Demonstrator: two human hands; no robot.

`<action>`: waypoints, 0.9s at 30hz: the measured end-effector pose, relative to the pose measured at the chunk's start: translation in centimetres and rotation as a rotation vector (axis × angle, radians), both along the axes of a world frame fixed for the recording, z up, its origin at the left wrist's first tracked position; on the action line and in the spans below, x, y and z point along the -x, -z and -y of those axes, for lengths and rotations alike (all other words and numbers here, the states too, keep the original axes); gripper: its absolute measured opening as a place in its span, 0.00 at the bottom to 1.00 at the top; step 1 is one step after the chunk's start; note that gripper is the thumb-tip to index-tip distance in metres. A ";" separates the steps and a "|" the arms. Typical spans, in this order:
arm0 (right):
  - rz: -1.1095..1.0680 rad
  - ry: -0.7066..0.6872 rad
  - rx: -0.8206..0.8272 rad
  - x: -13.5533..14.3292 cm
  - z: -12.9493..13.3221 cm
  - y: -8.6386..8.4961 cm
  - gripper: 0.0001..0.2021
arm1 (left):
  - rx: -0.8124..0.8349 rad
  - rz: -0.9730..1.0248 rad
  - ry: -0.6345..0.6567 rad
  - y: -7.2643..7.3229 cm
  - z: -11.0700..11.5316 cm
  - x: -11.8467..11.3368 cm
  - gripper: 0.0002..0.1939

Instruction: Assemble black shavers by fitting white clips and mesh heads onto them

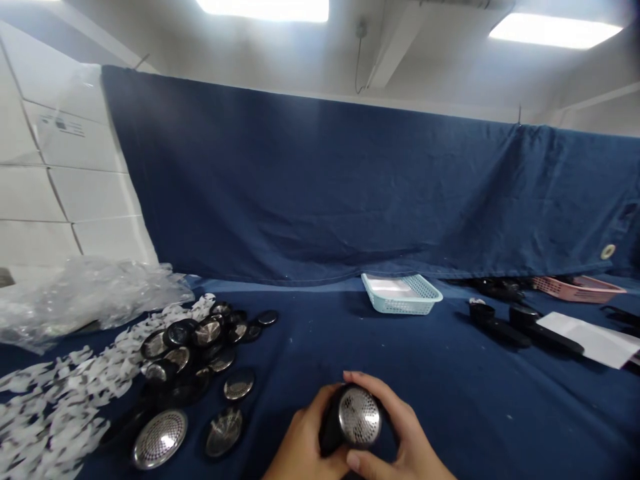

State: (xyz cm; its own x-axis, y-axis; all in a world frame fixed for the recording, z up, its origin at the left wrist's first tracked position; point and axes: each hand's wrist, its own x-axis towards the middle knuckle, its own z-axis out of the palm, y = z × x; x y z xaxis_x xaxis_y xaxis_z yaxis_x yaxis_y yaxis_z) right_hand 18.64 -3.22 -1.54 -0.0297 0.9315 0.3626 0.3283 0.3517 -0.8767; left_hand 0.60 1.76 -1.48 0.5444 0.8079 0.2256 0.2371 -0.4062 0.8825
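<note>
Black part with perforated metal disc, bottom centre of frame, between left hand and right hand. Both hands' fingers grasping sides; neither hand nearer. Long axis unclear.

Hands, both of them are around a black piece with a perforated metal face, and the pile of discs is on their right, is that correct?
Not on their right: the head view shows the pile of discs on their left. The left hand and right hand are indeed around a black piece with a perforated metal face.
</note>
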 end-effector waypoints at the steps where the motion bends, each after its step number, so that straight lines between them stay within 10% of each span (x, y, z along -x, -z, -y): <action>1: 0.019 -0.012 -0.018 0.1 0.1 -0.2 0.34 | 0.008 0.007 0.005 0.0 0.1 0.0 0.28; 7: -0.147 -0.141 -0.250 1.3 0.1 1.0 0.28 | -0.045 0.102 0.010 0.7 0.3 0.6 0.32; 15: -0.224 -0.233 0.105 2.1 -0.6 1.0 0.52 | -0.044 0.099 -0.043 0.2 0.3 0.6 0.28; 27: -0.092 0.172 0.073 0.8 -2.5 2.4 0.22 | -0.010 -0.170 -0.369 0.5 -1.8 0.6 0.18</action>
State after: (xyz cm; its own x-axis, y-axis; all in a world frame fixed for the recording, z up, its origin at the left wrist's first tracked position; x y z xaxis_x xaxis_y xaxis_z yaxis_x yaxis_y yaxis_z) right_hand 17.83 -0.76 -3.93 0.1625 0.9438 0.2879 0.2959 0.2318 -0.9267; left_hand 0.01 3.58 -1.98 0.2481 0.9543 0.1668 0.5106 -0.2751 0.8146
